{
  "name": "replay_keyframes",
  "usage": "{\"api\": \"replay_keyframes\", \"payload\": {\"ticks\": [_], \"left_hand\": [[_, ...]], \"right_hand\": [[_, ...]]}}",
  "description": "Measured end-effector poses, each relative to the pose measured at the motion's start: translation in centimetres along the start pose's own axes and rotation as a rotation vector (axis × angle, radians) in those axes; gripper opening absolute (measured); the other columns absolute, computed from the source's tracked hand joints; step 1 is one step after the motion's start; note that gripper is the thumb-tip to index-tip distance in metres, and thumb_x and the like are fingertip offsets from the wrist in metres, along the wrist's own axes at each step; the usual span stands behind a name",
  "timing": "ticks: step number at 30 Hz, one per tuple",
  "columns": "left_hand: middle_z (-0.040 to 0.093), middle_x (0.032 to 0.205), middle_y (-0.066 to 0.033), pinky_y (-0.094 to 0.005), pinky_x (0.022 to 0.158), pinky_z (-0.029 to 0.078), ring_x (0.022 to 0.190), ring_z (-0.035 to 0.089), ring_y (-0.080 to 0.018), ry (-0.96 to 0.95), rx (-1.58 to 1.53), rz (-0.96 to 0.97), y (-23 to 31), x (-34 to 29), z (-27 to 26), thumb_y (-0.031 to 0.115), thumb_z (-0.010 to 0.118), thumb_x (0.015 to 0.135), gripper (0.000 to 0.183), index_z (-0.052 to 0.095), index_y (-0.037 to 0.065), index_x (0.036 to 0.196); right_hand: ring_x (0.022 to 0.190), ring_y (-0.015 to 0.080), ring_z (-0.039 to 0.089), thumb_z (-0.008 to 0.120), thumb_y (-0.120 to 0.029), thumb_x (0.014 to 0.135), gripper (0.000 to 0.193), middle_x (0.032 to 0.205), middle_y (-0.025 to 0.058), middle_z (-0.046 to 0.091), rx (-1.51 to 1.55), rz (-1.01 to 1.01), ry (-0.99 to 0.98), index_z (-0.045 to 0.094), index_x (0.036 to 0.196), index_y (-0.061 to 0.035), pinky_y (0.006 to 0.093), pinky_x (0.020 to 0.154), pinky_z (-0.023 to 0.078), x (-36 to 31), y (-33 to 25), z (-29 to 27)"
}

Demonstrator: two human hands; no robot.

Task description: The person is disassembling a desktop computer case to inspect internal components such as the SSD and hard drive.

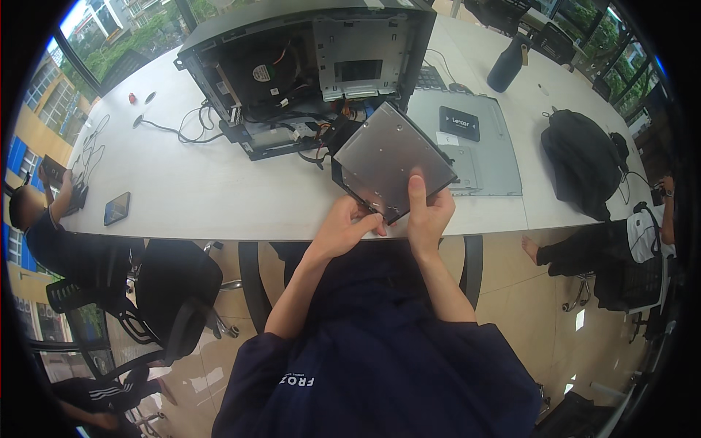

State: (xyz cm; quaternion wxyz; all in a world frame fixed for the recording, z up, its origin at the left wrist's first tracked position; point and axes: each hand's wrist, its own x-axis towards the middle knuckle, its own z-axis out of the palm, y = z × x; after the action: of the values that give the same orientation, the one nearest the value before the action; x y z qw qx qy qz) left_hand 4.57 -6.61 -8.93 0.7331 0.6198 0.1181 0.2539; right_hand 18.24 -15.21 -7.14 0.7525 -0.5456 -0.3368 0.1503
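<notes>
A silver metal optical drive [398, 153] with dark edges is tilted above the table's near edge, in front of an opened black computer case [255, 131]. My right hand [429, 219] grips its lower right side, thumb flat on the metal face and fingers underneath. At its lower left edge, my left hand [343, 228] is closed with curled fingers and thumb against the rim; part of those fingers is hidden. Cables [310, 135] and a dark part show just behind the drive's left corner, inside the case's lower bay. I cannot tell whether any cable joins the drive.
Right of the drive lies a grey metal side panel [504, 146] with a small black solid-state drive [459, 123] on it. Farther right are a dark bottle [509, 64] and a black backpack [582, 160]. A phone [117, 209] and loose cables lie left. People sit at both sides.
</notes>
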Motion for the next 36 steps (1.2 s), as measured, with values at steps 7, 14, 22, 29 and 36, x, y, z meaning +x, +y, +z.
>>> {"api": "replay_keyframes", "payload": {"ticks": [7,14,22,29,36], "left_hand": [[0.066,0.084,-0.0111,-0.0311,0.073,0.052,0.076,0.066,-0.0173,0.140,0.021,-0.016,-0.7,0.3,0.4,0.002,0.057,0.085,0.010,0.059,-0.004,0.093],[0.068,0.081,-0.0113,-0.0310,0.073,0.052,0.076,0.065,-0.0157,0.114,0.095,-0.014,-1.0,0.4,0.0,0.005,0.056,0.086,0.012,0.061,-0.005,0.089],[0.075,0.094,-0.0093,-0.0309,0.084,0.053,0.089,0.068,-0.0151,-0.134,0.203,-0.111,1.2,0.0,-0.4,0.019,0.069,0.093,0.029,0.068,-0.003,0.112],[0.067,0.119,-0.0136,-0.0359,0.099,0.049,0.113,0.062,-0.0209,-0.026,0.277,0.043,0.1,-0.5,0.0,0.011,0.083,0.081,0.053,0.060,-0.005,0.126],[0.027,0.154,-0.0190,-0.0441,0.116,0.031,0.142,0.036,-0.0337,0.140,0.218,0.337,-1.0,-0.3,-1.5,0.044,0.097,0.057,0.137,0.012,0.000,0.154]], "right_hand": [[0.090,0.0107,0.059,0.065,-0.033,0.100,0.037,0.099,0.0044,0.067,0.042,0.020,-0.001,0.067,0.109,0.0034,0.0260,0.082,0.045,0.4,0.1,0.2],[0.094,0.0119,0.060,0.063,-0.032,0.101,0.038,0.102,0.0068,0.068,0.026,0.057,0.022,0.066,0.112,0.0041,0.0280,0.086,0.046,0.5,0.4,0.4],[0.081,0.0073,0.058,0.065,-0.029,0.100,0.031,0.091,0.0040,0.067,0.082,0.087,0.043,0.066,0.102,0.0023,0.0238,0.073,0.046,1.0,0.4,0.2],[0.098,0.0146,0.062,0.057,-0.031,0.101,0.038,0.110,0.0090,0.065,0.285,0.156,0.004,0.061,0.118,0.0036,0.0292,0.087,0.048,0.4,0.4,0.3],[0.078,0.0118,0.065,0.062,-0.022,0.097,0.030,0.093,0.0091,0.071,0.317,0.253,-0.196,0.067,0.107,0.0059,0.0248,0.070,0.051,2.7,-0.3,-2.4]]}}
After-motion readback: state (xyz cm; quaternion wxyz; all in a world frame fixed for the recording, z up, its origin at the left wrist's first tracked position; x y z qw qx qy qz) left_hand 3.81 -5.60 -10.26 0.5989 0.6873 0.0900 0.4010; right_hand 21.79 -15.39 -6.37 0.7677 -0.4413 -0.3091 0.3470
